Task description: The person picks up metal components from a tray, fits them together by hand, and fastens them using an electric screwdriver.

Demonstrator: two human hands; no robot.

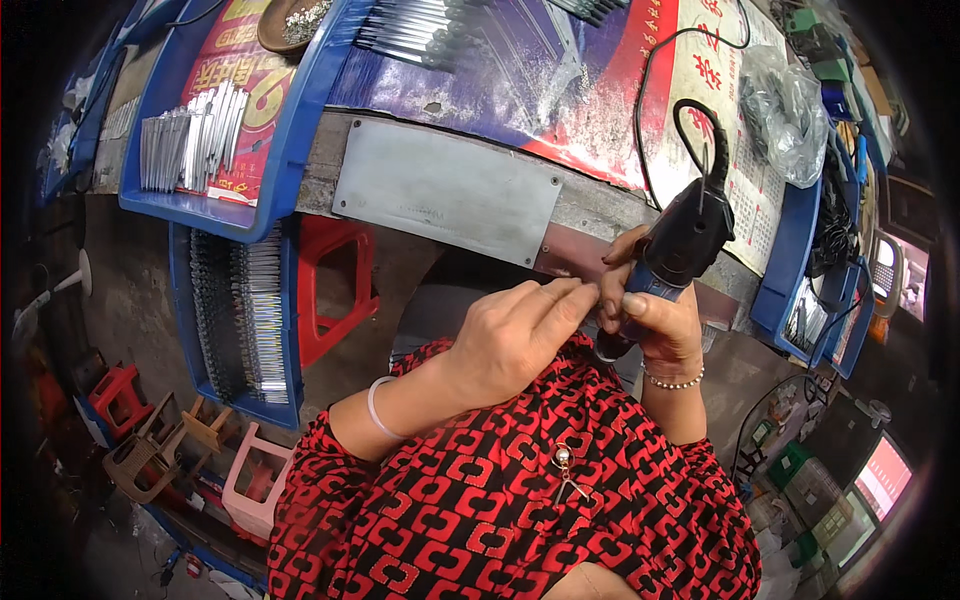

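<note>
My right hand [665, 325] is wrapped round a corded power tool [690, 235] with a black head and a dark blue body, held upright just in front of the table edge. Its black cord loops from the top onto the table. Close against the right fingers, my left hand [515, 330] has its fingers pressed together in a pinch. Whatever lies between those fingertips is hidden. A pale metal plate [445, 190] is fixed along the table edge beyond the left hand.
On the left, a blue tray [283, 130] holds several slim silver metal pieces [215, 125]. A bowl [272, 35] of small metal parts stands at its far end. Below sits a blue bin [187, 310] beside a red stool [340, 290]. A clear plastic bag [785, 110] lies right.
</note>
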